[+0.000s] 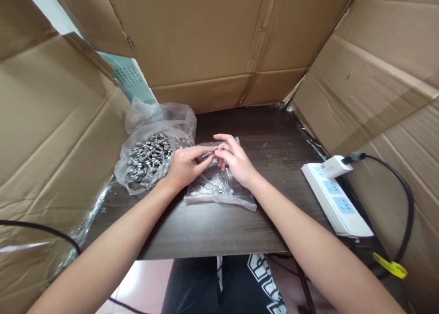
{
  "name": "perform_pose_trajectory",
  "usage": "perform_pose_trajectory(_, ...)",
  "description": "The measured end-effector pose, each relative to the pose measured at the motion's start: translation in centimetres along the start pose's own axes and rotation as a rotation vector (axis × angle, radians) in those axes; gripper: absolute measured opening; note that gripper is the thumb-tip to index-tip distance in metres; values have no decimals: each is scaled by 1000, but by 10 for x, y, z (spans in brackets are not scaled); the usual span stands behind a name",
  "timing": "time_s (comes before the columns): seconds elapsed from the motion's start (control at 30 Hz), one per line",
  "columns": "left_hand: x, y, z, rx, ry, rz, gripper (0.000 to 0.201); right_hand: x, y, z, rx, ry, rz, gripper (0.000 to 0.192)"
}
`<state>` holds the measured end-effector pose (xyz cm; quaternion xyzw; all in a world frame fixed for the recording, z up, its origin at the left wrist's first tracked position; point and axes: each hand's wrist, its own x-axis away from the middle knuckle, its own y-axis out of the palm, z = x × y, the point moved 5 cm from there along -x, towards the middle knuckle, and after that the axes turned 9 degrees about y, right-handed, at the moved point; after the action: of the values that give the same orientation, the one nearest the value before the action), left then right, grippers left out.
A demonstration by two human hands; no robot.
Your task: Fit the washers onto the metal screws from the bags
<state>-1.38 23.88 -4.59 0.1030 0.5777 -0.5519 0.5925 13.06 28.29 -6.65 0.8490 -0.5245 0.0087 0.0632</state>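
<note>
Both hands meet over the middle of a dark wooden table. My left hand and my right hand pinch a small metal screw between their fingertips. Under them lies a small clear plastic bag with a few screws inside. To the left, an open crumpled plastic bag holds a pile of several shiny metal screws.
Cardboard sheets wall the table on the left, back and right. A white power strip with a plugged adapter and black cable lies at the table's right edge. Another black cable runs at lower left.
</note>
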Motion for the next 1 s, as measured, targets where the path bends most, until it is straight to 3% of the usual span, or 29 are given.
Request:
perform_pose_trajectory(0.1, -1, -2, 2, 0, -1, 24, 15, 0, 1, 0, 5, 20, -6, 30)
perform_pose_trajectory(0.27, -2, -2, 2, -2, -37, 8, 15, 1, -1, -3, -30, 1, -1, 38)
perform_pose_trajectory(0.43, -2, -3, -2, 19, -99, 5, 15, 2, -2, -4, -34, 5, 21, 29)
perform_pose_trajectory(0.57, -6, -4, -1, 69, -50, 13, 15, 2, -1, -7, -36, -17, 23, 39)
perform_pose_trajectory(0.7, -8, -4, -1, 96, 5, 46, 12, 1, -3, -5, -29, -1, 70, 30)
perform_pose_trajectory(1.0, -7, -3, -2, 113, -15, 48, 13, 0, -6, -4, -36, -11, 100, 27)
